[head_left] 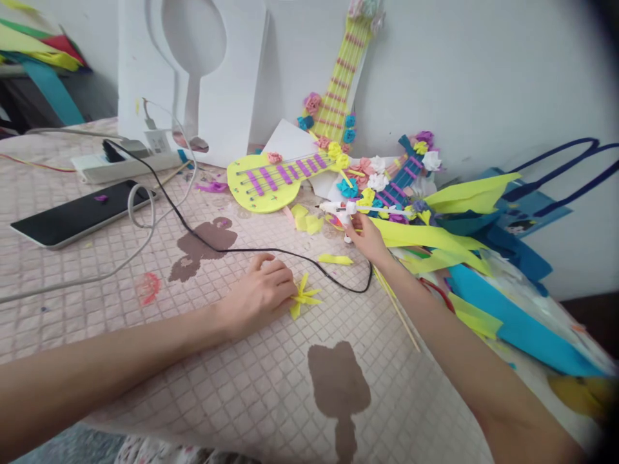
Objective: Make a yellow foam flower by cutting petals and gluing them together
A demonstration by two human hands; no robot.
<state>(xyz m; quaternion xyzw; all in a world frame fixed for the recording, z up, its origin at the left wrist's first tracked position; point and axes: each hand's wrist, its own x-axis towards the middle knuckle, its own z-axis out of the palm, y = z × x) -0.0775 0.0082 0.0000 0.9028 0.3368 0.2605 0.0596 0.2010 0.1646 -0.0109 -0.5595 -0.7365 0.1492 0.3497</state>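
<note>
A small yellow paper flower (304, 296) with narrow petals lies on the patterned tablecloth (271, 386). My left hand (267, 290) rests on the cloth with curled fingers at the flower's left side; its fingertips are hidden, so what they pinch is unclear. Farther right and back, my right hand (366, 237) is wrapped round a white glue gun (344, 211), whose nozzle points left. The gun's black cord (261, 249) runs left over the cloth. Between the hands lies a yellow paper strip (336, 260), and behind it are yellow paper pieces (307, 220).
A yellow paper guitar (265, 183) and others with paper flowers stand at the back. At the left are a tablet (77, 212), a power strip (126, 167) and a white cable (145, 225). Crepe paper (527, 316), thin sticks (399, 309) and a blue bag (536, 212) lie right.
</note>
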